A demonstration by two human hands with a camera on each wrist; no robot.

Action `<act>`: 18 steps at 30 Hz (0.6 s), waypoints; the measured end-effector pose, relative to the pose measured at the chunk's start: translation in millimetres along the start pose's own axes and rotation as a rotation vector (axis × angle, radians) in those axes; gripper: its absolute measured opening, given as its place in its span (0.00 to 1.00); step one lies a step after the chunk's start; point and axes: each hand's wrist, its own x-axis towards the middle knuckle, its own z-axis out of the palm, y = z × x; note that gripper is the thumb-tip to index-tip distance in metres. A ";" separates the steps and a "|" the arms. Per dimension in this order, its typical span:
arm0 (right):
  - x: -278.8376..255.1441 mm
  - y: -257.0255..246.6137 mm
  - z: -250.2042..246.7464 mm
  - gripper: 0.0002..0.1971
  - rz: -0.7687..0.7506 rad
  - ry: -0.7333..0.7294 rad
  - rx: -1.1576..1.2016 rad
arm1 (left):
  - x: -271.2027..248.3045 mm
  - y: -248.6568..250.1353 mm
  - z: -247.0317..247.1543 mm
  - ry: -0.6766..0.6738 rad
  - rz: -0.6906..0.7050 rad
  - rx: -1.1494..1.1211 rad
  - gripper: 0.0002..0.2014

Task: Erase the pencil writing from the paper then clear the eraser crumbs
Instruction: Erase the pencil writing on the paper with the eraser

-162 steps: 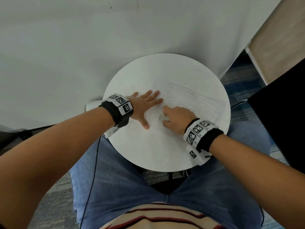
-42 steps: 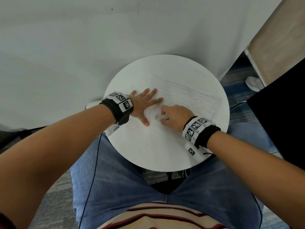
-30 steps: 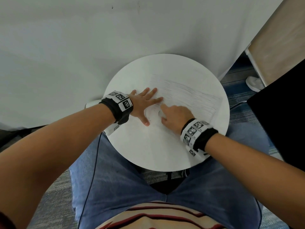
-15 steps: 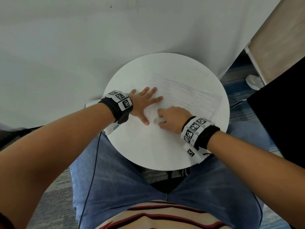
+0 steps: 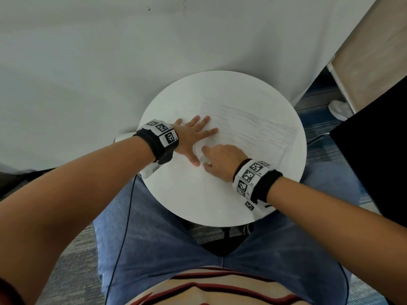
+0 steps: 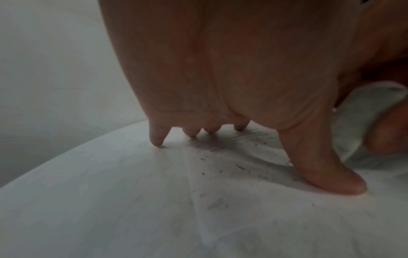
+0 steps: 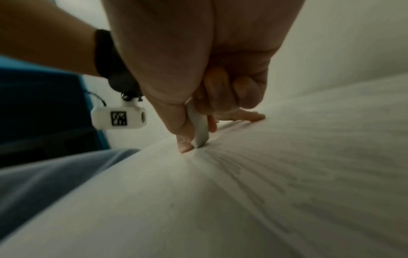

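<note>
A person sits with a round white table (image 5: 198,201) over the lap, a sheet of paper (image 5: 253,128) lying flat on it and reaching toward the far right rim. The left hand (image 5: 191,137) lies spread on the paper's left part, fingers straight and splayed, thumb stretched toward the body; in the left wrist view the fingertips (image 6: 157,139) and thumb press down on the sheet, which wrinkles a little under them. The right hand (image 5: 222,160) is just beside that thumb, fingers curled, pinching a small white eraser (image 7: 198,130) between thumb and forefinger with its lower edge touching the paper; from the head camera only a pale bit of the eraser (image 5: 206,160) shows between the two hands. Faint grey pencil lines (image 5: 259,126) run in rows across the paper's right half, beyond the right hand; they are too faint to read as words. Dark eraser crumbs (image 6: 238,165) lie scattered on the sheet under the left palm, between the fingers and the thumb. Both wrists carry black bands (image 5: 160,146) with white blocks printed in black-and-white square code markers (image 5: 169,137); a white tag (image 7: 119,117) with such a marker hangs under the left wrist in the right wrist view. No brand or readable lettering shows anywhere. Blue jeans (image 5: 154,249) and a striped shirt (image 5: 209,289) fill the lower part of the head view
</note>
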 end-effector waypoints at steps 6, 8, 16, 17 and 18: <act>5.3 20.3 -11.0 0.20 0.163 0.069 -0.023 | -1.8 0.1 -0.9 0.007 -0.002 -0.008 0.64; -5.7 10.3 -3.7 0.17 0.055 -0.018 -0.016 | -2.5 0.1 -0.9 0.005 -0.007 0.001 0.64; -7.7 21.4 -3.7 0.15 0.071 -0.008 -0.025 | -4.7 1.9 -3.3 0.008 -0.017 0.012 0.64; -11.8 18.1 1.4 0.15 0.029 -0.054 -0.013 | -4.7 2.6 -3.8 0.005 -0.019 0.017 0.64; -15.5 17.8 4.4 0.15 0.009 -0.090 0.024 | -4.6 3.7 -4.5 0.002 -0.022 0.021 0.64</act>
